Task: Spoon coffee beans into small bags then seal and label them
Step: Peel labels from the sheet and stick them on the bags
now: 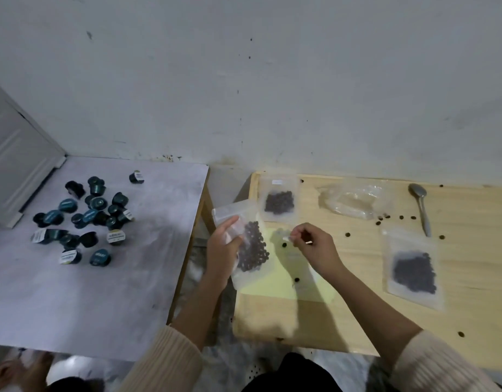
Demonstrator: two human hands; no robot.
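Cream ribbed sleeves [170, 360] reach in from the near edge. Of the two hands, the left hand [223, 246] grips a small clear bag of coffee beans [251, 250] by its left side, held at a tilt over the left end of the wooden counter [470, 321]. The right hand [315, 250], just right of it, pinches a tiny white label [286, 239] between thumb and fingertip above a pale yellow sheet [283, 287]. A second filled bag [279, 200] lies farther back, a third filled bag [414, 271] to the right. A spoon [421, 206] and a crumpled clear wrapper [357, 200] lie along the far edge, with loose beans [382, 217] scattered between them. Dark capsules [88, 216] sit on the grey counter [102, 292] to the left.
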